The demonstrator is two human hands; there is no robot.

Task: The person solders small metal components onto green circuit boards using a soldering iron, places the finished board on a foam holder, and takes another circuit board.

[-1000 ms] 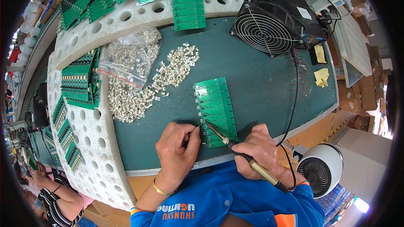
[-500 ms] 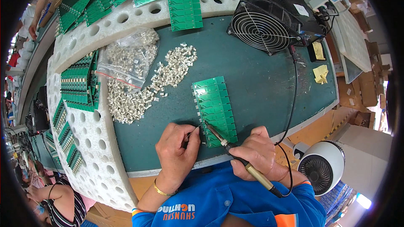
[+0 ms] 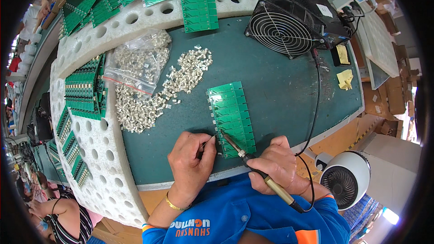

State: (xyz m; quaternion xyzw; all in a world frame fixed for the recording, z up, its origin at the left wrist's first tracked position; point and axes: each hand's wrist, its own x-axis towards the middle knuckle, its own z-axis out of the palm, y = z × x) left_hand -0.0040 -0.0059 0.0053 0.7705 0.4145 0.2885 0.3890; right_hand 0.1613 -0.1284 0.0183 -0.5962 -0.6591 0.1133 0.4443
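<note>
A green circuit board panel (image 3: 233,108) lies on the bench in front of me, with small white connectors along its left edge. My right hand (image 3: 279,165) is wrapped round a soldering iron (image 3: 276,189), its tip resting at the board's left edge in the lower half. Beside that same edge, my left hand (image 3: 192,156) is closed in a pinch, thumb and forefinger close to the iron's tip. What the pinch holds is too small to make out. Left of the board, loose white connectors (image 3: 135,110) are heaped next to a clear plastic bag (image 3: 140,58) of more.
White foam with round holes (image 3: 101,153) borders the bench at left and back, bearing several green boards (image 3: 83,90). A black fan (image 3: 282,27) stands at the back right, near a yellow sponge (image 3: 344,79). The iron's cable (image 3: 318,104) runs down the right. A white fan (image 3: 346,178) sits lower right.
</note>
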